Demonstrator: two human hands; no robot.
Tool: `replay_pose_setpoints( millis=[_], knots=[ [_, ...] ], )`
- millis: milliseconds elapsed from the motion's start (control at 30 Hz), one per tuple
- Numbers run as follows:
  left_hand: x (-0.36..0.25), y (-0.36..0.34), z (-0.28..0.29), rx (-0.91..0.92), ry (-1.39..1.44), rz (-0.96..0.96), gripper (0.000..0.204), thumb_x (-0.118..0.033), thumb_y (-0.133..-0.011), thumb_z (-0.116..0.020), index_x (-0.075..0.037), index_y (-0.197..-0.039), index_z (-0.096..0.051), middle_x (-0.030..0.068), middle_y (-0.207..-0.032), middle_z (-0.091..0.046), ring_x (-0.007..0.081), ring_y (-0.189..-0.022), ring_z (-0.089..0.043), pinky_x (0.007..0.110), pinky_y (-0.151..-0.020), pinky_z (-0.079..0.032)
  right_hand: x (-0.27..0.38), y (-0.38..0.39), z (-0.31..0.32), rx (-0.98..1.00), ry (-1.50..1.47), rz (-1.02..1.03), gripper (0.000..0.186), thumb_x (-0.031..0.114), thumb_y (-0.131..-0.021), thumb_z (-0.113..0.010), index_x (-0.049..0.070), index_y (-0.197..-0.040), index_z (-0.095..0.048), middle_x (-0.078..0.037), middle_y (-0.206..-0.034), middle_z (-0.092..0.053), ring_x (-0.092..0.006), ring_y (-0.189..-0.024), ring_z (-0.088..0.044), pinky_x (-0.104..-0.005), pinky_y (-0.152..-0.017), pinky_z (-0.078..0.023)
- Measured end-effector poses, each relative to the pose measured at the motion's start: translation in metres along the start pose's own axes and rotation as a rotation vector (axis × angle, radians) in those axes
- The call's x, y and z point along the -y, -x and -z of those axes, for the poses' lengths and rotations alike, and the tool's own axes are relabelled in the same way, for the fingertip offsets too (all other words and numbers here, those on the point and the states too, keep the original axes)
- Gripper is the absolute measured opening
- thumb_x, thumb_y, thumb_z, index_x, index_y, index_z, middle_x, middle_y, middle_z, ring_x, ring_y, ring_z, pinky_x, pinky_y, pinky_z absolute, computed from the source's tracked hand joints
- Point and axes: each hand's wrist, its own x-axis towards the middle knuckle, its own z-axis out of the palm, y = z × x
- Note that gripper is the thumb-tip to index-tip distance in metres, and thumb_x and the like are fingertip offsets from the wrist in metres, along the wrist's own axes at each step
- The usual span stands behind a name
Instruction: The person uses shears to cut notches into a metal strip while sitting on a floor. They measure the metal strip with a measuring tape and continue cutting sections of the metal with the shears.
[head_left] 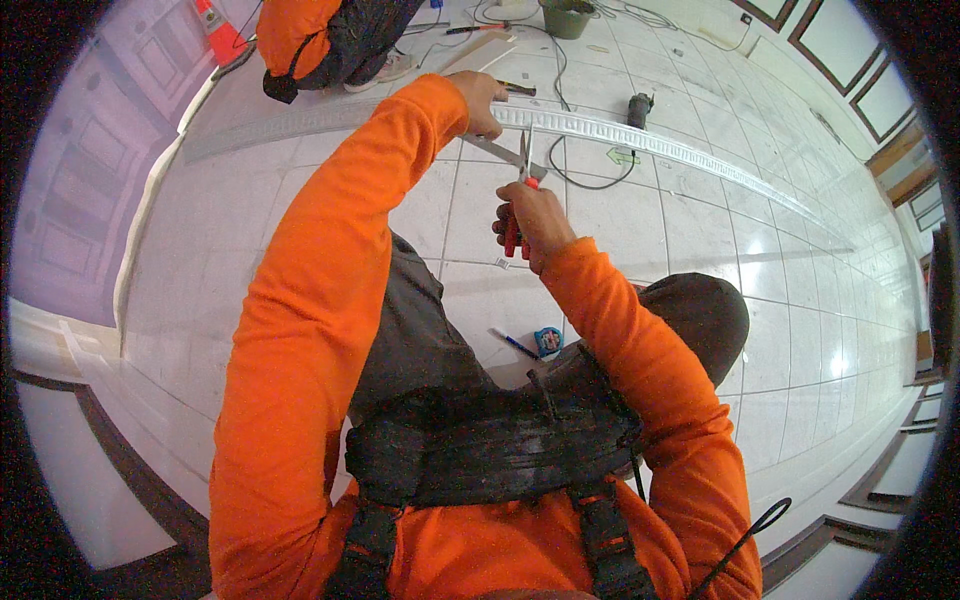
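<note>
**Person on a tiled floor holding red-handled snips at a long metal strip**

Seen from above, a pale tiled floor (690,265) fills most of the view. Across it, beyond the person's knees, runs a long, pale, slotted metal strip (590,127), its line bent into an arc by the wide lens. Two orange sleeves (320,240) reach forward toward it from the lower edge. At the upper left, a co-worker (340,40) in orange and dark clothing is partly visible beyond the strip, near an orange traffic cone (219,35). A dark green bucket (568,20) stands at the top centre. Just beyond the strip, right of centre, is a dark cylindrical tool (638,108), with a black cable looping on the floor nearby.

The left hand (482,105) is closed on the strip, fingers partly hidden. The right hand (535,220), just below and to its right, is wrapped around the red handles of the snips (511,235); their narrowly parted blades point away from the person and reach the strip's near edge. A flat grey metal bar (492,149) slants beside the blades. Between the knees lie a blue tape measure (548,342) and, just left of it, a slim blue marker (516,344).
</note>
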Motion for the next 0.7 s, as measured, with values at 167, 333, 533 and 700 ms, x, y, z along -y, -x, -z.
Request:
replay_pose_setpoints(
  millis=[167,333,533,700],
  knots=[
    [-0.008,0.005,0.01,0.146,0.174,0.116,0.034,-0.022,-0.067,-0.075,-0.004,-0.094,-0.067,0.0073,-0.064,-0.064,0.0186,-0.05,-0.058,0.035,-0.046,-0.047,0.02,0.023,-0.011,-0.087,-0.407,-0.302,0.02,0.021,-0.083,-0.059,0.003,-0.085,-0.052,-0.007,-0.071,-0.055,-0.021,-0.06,-0.056,-0.0357,-0.054,-0.047],
    [-0.003,0.0,0.006,0.182,0.168,0.126,0.034,-0.022,-0.066,-0.076,-0.005,-0.095,-0.068,0.0073,-0.066,-0.065,0.0179,-0.052,-0.058,0.034,-0.047,-0.048,0.021,0.024,-0.01,-0.064,-0.367,-0.271,0.017,0.019,-0.083,-0.057,0.003,-0.082,-0.053,-0.007,-0.069,-0.055,-0.021,-0.059,-0.056,-0.0355,-0.053,-0.047],
    [0.011,-0.001,-0.007,0.002,-0.044,-0.028,0.05,-0.031,-0.063,-0.077,-0.005,-0.104,-0.066,0.017,-0.092,-0.069,0.0335,-0.081,-0.067,0.042,-0.073,-0.053,0.002,0.0,0.001,0.108,0.028,0.025,0.023,0.026,-0.095,-0.047,0.009,-0.081,-0.052,-0.004,-0.058,-0.052,-0.0189,-0.043,-0.05,-0.0348,-0.035,-0.038],
    [0.01,-0.008,-0.01,0.034,-0.091,0.007,0.052,-0.037,-0.063,-0.076,-0.006,-0.104,-0.066,0.0186,-0.097,-0.067,0.037,-0.091,-0.065,0.044,-0.082,-0.051,-0.025,-0.025,0.01,0.062,0.165,0.089,0.025,0.029,-0.097,-0.045,0.011,-0.082,-0.05,-0.003,-0.056,-0.048,-0.0185,-0.042,-0.047,-0.0356,-0.033,-0.034]
  ],
)
